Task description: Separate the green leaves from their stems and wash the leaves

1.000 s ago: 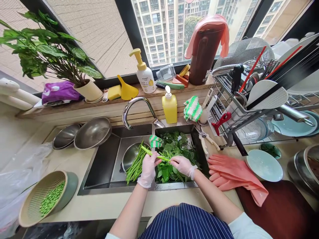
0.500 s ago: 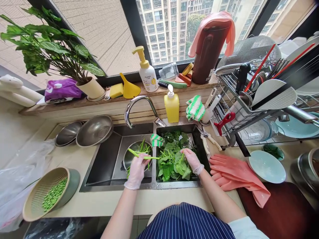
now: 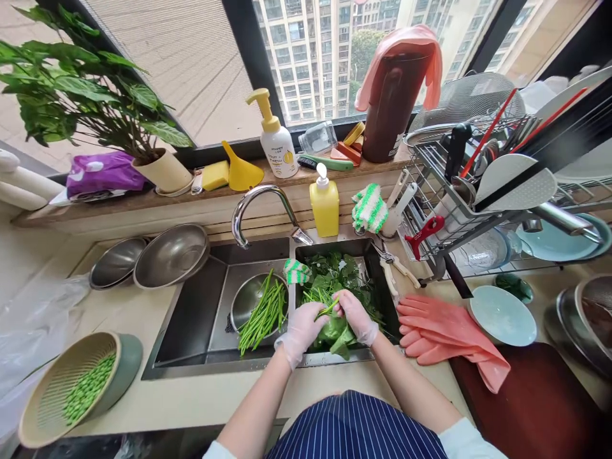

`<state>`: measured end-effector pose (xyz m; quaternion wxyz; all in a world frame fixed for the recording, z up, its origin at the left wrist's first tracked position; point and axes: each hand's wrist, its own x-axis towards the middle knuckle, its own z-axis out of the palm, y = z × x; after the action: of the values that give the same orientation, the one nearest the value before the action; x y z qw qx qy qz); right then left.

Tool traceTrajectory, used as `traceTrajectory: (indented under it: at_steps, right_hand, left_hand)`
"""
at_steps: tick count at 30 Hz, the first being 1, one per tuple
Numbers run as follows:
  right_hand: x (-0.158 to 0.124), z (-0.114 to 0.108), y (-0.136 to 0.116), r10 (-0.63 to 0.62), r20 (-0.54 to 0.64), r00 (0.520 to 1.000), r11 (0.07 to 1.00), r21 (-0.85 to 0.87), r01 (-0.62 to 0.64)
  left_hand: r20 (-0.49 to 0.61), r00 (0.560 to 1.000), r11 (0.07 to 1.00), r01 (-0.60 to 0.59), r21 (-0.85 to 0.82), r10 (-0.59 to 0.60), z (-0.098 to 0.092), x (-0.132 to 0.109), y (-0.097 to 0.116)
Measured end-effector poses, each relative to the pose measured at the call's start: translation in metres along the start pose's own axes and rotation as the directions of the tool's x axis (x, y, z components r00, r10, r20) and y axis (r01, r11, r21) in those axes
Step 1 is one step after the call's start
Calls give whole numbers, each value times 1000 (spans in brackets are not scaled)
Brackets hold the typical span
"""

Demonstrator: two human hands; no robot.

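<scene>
Both hands wear clear plastic gloves and meet over the right sink basin. My left hand (image 3: 305, 325) pinches one end of a green stem (image 3: 327, 308). My right hand (image 3: 352, 313) grips the same stem close by, and a large leaf (image 3: 345, 336) hangs below it. Under them, leafy greens (image 3: 329, 274) fill the right basin. Left of my hands, a pile of cut green stems (image 3: 264, 312) lies across a metal bowl (image 3: 242, 299) in the left basin. A green-and-white cloth (image 3: 297, 271) hangs over the divider between the basins.
A faucet (image 3: 262, 191) arches over the left basin. Pruning shears (image 3: 394, 264) and pink rubber gloves (image 3: 449, 335) lie at the right. A basket of green beans (image 3: 119, 376) stands on the left counter. A loaded dish rack (image 3: 459, 197) rises at the right, beside a yellow soap bottle (image 3: 324, 207).
My left hand has moved right from above the metal bowl to my right hand. The stems it held now lie on the bowl's pile. My right hand has raised a leafy stem slightly.
</scene>
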<state>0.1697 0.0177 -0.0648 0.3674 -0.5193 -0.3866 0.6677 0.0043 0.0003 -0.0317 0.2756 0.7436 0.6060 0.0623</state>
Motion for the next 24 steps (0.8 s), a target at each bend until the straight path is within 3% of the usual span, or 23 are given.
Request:
traceTrajectory:
  at_steps: [3, 6, 10, 13, 17, 20, 22, 24]
  right_hand:
    - [-6, 5, 1, -112, 7, 994, 977, -180, 112]
    - [-13, 8, 1, -218, 139, 966, 848, -464, 258]
    - [-16, 20, 2, -124, 263, 957, 567, -773, 286]
    - [-12, 26, 7, -56, 331, 942, 377, -867, 326]
    - [-3, 24, 17, -20, 249, 968, 409, -882, 235]
    - [5, 24, 17, -49, 190, 980, 509, -840, 189]
    - [9, 20, 12, -72, 211, 975, 590, -779, 212]
    - [13, 7, 5, -91, 191, 977, 659, -724, 203]
  left_hand:
    - [57, 998, 994, -22, 108, 16, 9, 3, 9]
    - [149, 988, 982, -62, 179, 36, 3, 1, 0]
    - [266, 964, 977, -54, 207, -3, -5, -5, -5]
    - [301, 951, 981, 12, 196, -72, -6, -9, -4]
    - [345, 938, 999, 29, 38, -40, -8, -7, 0]
    - [260, 965, 989, 73, -130, -37, -11, -1, 4]
    - [241, 957, 979, 184, -83, -160, -12, 3, 7]
    - [237, 919, 949, 297, 109, -315, -12, 4, 10]
